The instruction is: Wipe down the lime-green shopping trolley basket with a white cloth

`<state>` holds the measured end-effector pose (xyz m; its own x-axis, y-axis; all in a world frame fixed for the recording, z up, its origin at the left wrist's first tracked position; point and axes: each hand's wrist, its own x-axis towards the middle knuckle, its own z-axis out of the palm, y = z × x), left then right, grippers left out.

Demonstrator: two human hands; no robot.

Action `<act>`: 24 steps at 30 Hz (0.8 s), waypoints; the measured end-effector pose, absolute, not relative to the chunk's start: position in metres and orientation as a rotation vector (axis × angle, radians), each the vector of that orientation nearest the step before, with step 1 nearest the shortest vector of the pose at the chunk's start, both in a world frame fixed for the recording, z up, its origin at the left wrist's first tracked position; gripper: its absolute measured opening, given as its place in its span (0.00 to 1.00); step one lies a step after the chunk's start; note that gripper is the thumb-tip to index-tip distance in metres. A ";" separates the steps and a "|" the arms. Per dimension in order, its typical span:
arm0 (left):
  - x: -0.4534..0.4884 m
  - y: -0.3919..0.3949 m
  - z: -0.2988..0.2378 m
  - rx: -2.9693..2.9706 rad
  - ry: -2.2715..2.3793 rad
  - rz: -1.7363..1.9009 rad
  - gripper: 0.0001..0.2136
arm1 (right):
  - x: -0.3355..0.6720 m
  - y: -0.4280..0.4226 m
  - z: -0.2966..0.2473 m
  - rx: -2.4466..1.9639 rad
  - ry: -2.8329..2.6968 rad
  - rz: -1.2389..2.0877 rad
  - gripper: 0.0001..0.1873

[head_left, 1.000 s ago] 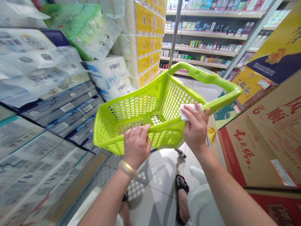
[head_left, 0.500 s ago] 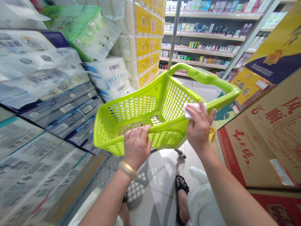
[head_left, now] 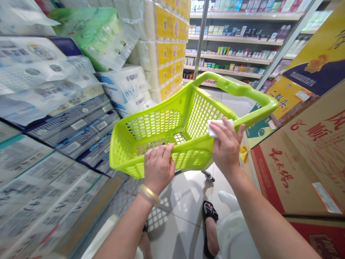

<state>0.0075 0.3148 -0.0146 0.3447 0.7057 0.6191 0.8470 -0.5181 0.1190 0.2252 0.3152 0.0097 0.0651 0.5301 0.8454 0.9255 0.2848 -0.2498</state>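
A lime-green plastic shopping cart (head_left: 151,120) with a perforated basket stands tilted across my view, its handle (head_left: 242,90) at the upper right. My left hand (head_left: 159,165), with a gold bangle at the wrist, curls its fingers over the basket's near rim. On the same rim, close to where the handle begins, my right hand (head_left: 228,147) presses a folded white cloth or tissue (head_left: 212,129) against the plastic. Part of the cloth is hidden under the fingers. No goods show inside the basket.
Stacked packs of tissue paper (head_left: 78,126) rise on the left, with yellow-labelled rolls (head_left: 164,54) behind. Cardboard cartons (head_left: 304,169) stand close on the right. Shelves (head_left: 231,54) of small bottles line the back. A metal pole (head_left: 201,39) rises behind the cart, and a caster (head_left: 208,176) shows below.
My right hand has slid the white cloth slightly left along the rim, away from the handle. My left hand keeps its grip, and the whole view has shifted a little.
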 end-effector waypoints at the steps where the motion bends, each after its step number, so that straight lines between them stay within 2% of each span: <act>1: 0.008 0.315 -0.015 -2.388 -1.403 -0.924 0.20 | 0.231 0.316 0.011 -1.383 -1.542 -0.533 0.20; 10: 0.009 0.315 -0.014 -2.382 -1.425 -0.931 0.20 | 0.177 0.307 -0.005 -1.238 -1.881 -0.376 0.22; 18: 0.008 0.314 -0.014 -2.400 -1.416 -0.926 0.20 | 0.231 0.316 0.009 -1.354 -1.517 -0.506 0.20; 24: 0.009 0.314 -0.014 -2.413 -1.469 -0.933 0.21 | 0.179 0.302 -0.005 -1.248 -1.857 -0.345 0.22</act>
<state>0.0095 0.3140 -0.0141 0.3205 0.7431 0.5874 0.8475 -0.5020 0.1726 0.1786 0.3022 -0.0047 -0.1410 0.6240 0.7686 0.8583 0.4640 -0.2192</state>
